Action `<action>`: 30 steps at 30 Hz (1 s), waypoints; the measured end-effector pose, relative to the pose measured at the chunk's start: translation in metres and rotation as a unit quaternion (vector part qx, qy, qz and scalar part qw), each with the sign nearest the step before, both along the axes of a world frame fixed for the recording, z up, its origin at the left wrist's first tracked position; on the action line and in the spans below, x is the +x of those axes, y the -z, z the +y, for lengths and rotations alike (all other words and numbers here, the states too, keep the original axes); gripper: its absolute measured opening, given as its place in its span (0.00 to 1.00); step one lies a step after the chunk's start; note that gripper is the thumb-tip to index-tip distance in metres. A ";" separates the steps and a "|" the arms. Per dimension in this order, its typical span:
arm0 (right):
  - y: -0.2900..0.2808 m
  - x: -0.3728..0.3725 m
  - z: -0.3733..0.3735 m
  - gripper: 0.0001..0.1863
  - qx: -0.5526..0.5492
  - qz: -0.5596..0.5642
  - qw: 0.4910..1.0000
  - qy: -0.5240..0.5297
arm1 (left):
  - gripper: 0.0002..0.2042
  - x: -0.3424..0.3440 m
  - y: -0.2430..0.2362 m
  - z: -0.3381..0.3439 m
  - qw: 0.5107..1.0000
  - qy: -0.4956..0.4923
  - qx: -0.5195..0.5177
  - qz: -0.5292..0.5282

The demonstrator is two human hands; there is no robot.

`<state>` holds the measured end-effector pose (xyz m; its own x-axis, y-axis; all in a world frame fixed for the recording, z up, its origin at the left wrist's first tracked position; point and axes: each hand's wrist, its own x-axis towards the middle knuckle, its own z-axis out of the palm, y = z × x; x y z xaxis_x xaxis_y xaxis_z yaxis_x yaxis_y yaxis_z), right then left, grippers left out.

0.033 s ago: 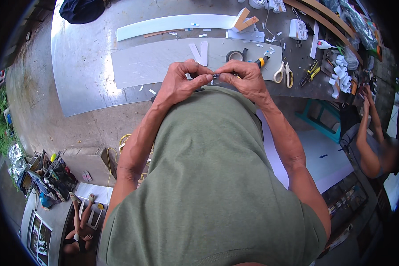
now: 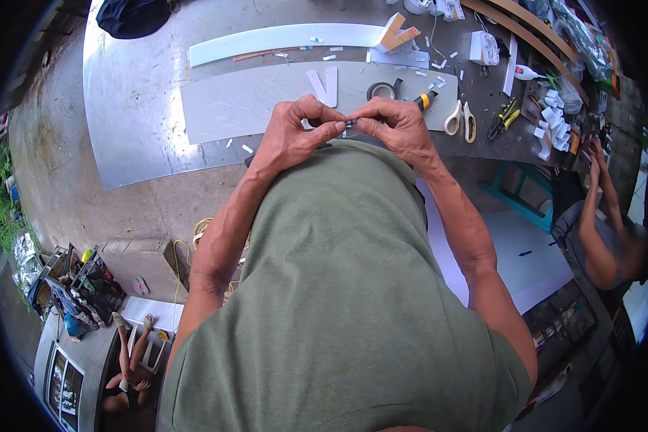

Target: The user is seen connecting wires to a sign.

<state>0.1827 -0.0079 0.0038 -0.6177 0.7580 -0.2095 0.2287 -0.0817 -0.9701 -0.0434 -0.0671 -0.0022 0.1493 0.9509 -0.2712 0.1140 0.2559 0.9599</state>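
Small dark piece [image 2: 350, 123] toward wearer from tape roll [image 2: 372, 89], pinched in fingertips of left hand [image 2: 299, 133] and right hand [image 2: 399, 129], both narrow. Step looks like fine two-handed fiddling; next move probably calls for light, steady pinch. Scissors [image 2: 459, 108] right of tape roll.

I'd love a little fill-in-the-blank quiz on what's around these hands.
The bare left hand and right hand are held close ____, pinching one small dark piece.
The cream-handled scissors lie to the ____ of both hands.
The yellow-and-black hand tool lies ____ the round black tape roll and the scissors.
Two pale flat strips meet in the shape of the letter ____.
Missing words: together; right; between; V.
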 end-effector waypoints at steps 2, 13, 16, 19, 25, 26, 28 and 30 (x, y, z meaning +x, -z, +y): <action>-0.003 -0.001 -0.001 0.09 -0.036 -0.023 0.999 -0.003 | 0.07 0.003 -0.003 0.001 0.999 0.001 0.036 0.028; -0.002 0.005 0.003 0.10 -0.150 -0.066 0.986 -0.021 | 0.06 0.006 -0.006 0.003 0.985 0.041 0.139 0.098; -0.005 0.005 0.002 0.10 -0.120 -0.095 0.987 -0.038 | 0.07 0.009 -0.009 0.005 0.992 0.047 0.077 0.083; -0.011 0.003 -0.004 0.11 -0.033 -0.112 0.993 -0.020 | 0.10 0.010 0.000 0.006 0.995 0.052 0.045 0.076; -0.017 0.004 -0.008 0.14 -0.027 -0.099 0.995 -0.013 | 0.11 0.007 0.007 0.004 0.999 0.023 -0.025 -0.032; -0.019 0.002 -0.009 0.14 -0.027 -0.099 0.995 -0.013 | 0.11 0.006 0.008 0.004 0.999 0.017 -0.032 -0.032; -0.023 -0.003 -0.012 0.20 -0.075 0.007 0.995 0.058 | 0.12 0.005 0.009 0.004 0.999 0.010 -0.038 -0.032; -0.020 -0.002 -0.009 0.22 -0.069 0.005 0.996 0.048 | 0.13 0.005 0.009 0.003 0.999 -0.006 -0.033 -0.040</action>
